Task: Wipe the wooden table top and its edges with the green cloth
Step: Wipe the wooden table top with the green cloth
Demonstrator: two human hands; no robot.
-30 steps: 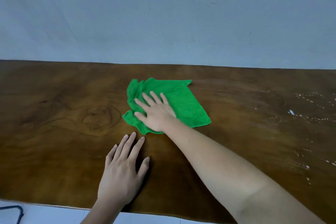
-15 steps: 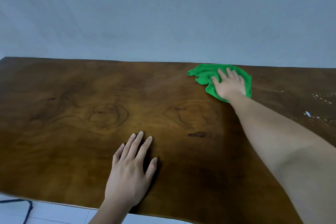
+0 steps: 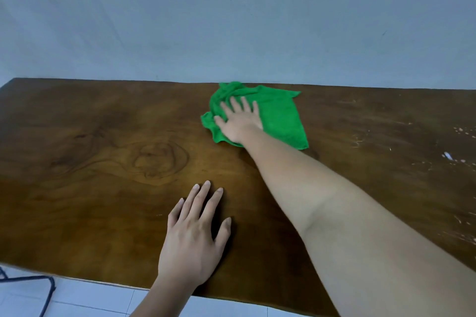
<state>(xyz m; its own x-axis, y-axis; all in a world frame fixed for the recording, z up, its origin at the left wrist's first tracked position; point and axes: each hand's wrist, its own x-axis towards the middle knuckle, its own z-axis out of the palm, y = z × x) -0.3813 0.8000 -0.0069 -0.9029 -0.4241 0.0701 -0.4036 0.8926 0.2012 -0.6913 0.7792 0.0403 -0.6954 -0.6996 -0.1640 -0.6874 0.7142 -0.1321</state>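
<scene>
R hand (image 3: 239, 121) pressed flat, fingers spread, on green cloth (image 3: 278, 116) near far edge of wooden counter (image 3: 90, 162); L hand (image 3: 192, 242) lay flat, holding nothing, near front edge.

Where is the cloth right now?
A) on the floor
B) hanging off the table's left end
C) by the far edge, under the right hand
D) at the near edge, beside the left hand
C: the cloth lies on the table up against its far edge, with the right hand pressing flat on it; the left hand rests on bare wood near the front.
</scene>
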